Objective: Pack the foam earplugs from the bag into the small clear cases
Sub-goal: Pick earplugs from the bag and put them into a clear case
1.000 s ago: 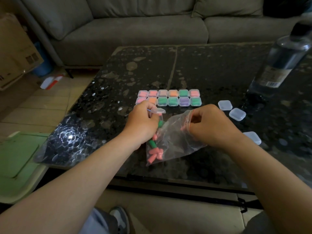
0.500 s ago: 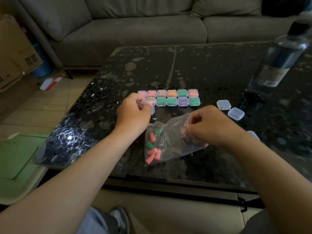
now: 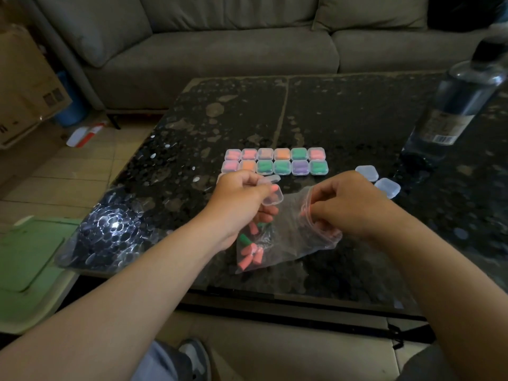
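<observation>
A clear zip bag (image 3: 286, 237) lies on the dark table (image 3: 330, 119), with pink and green foam earplugs (image 3: 248, 254) gathered in its near corner. My right hand (image 3: 343, 207) pinches the bag's red-lined mouth. My left hand (image 3: 242, 199) holds a small clear case (image 3: 272, 195) with its lid hinged open, just left of the bag's mouth; a pink earplug shows at its edge. Behind the hands, two rows of filled cases (image 3: 275, 162) hold pink, orange, green and purple plugs. Two empty shut cases (image 3: 378, 180) lie to the right.
A tall water bottle (image 3: 453, 105) stands at the table's right. A shiny bubble-textured bag (image 3: 110, 232) rests on the near left corner. A grey sofa (image 3: 220, 45) runs behind the table. A cardboard box (image 3: 24, 86) and a green bin lid (image 3: 27, 257) are on the floor at left.
My left hand drew the open case back from the rows of filled cases toward the bag's mouth. My right hand kept its pinch on the bag, which shifted slightly.
</observation>
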Demonstrator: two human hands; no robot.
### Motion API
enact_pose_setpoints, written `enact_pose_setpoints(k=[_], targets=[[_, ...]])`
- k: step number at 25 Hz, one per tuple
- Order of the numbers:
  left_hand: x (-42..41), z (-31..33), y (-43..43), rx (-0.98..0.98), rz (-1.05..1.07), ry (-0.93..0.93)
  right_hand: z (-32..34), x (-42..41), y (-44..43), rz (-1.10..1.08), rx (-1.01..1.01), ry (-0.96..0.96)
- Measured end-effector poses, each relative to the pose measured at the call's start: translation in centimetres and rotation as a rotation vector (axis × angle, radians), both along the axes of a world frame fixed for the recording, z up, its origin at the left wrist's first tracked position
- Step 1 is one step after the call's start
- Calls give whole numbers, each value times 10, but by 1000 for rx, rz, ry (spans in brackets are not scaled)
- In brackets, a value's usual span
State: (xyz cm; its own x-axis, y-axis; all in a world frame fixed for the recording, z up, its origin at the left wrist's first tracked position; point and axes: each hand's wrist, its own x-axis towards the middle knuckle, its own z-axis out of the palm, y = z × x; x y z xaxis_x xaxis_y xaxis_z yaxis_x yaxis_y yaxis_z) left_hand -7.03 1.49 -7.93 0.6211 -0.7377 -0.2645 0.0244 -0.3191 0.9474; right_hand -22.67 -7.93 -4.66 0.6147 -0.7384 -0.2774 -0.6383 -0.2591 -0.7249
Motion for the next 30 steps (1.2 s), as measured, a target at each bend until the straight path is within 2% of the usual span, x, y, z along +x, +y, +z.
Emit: enact_pose_setpoints(k=[5, 10, 17, 30], targets=[[-2, 2, 0, -1, -9, 33, 2, -4, -10, -164, -28, -147], [-5, 9, 2, -28, -18, 121, 0, -7, -15, -256, -275, -295], [-12, 18, 4, -131, -47, 295, -3, 0, 4, -22, -333, -326], [-17, 26, 7, -172, -97, 383, -5, 1, 7, 35, -322, -348]])
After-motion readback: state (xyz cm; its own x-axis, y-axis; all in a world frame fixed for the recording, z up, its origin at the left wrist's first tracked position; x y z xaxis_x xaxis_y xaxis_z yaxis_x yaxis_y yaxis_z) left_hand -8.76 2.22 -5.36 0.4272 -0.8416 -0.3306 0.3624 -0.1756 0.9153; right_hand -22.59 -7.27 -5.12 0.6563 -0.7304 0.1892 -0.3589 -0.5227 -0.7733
